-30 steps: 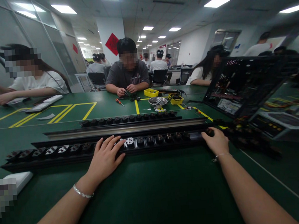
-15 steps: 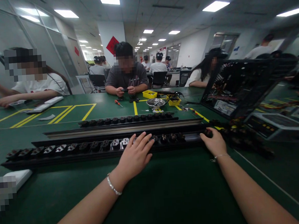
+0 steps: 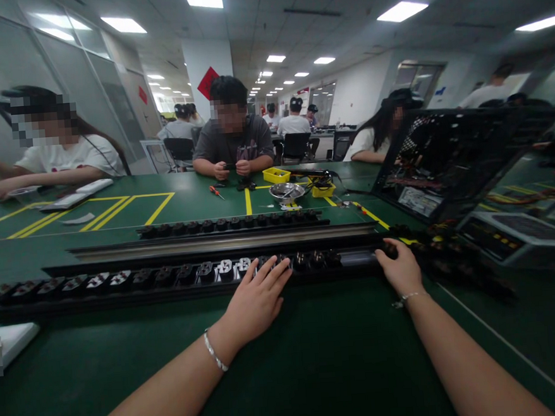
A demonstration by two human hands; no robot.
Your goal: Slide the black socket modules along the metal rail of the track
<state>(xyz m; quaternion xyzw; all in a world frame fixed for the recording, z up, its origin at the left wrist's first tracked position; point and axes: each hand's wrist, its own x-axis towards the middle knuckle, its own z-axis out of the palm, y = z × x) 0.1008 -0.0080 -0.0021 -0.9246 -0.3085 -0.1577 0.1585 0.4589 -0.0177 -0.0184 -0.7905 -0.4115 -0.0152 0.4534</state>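
A long black power strip channel (image 3: pixel 122 300) lies across the bench in front of me, with a row of black socket modules (image 3: pixel 164 277) set in it. My left hand (image 3: pixel 258 301) rests on it right of the middle, fingers stretched over several modules and hiding them. To its right, further socket modules (image 3: pixel 318 258) show, then a stretch of bare channel. At the channel's right end my right hand (image 3: pixel 402 270) is curled, thumb and forefinger around a small black piece (image 3: pixel 390 249). Its exact kind is too dark to tell.
Behind lie a metal-faced rail (image 3: pixel 223 244) and another socket strip (image 3: pixel 231 224). Further back are a metal bowl (image 3: pixel 286 192), yellow bins (image 3: pixel 276 175) and a screwdriver (image 3: pixel 216 192). An open computer case (image 3: pixel 417 166) and a power supply unit (image 3: pixel 503 240) stand right. A co-worker (image 3: pixel 235 141) sits opposite.
The view has shifted slightly, and the channel's left end sits further left in it. My left hand lies a little further right along the modules. My right hand stays at the right end.
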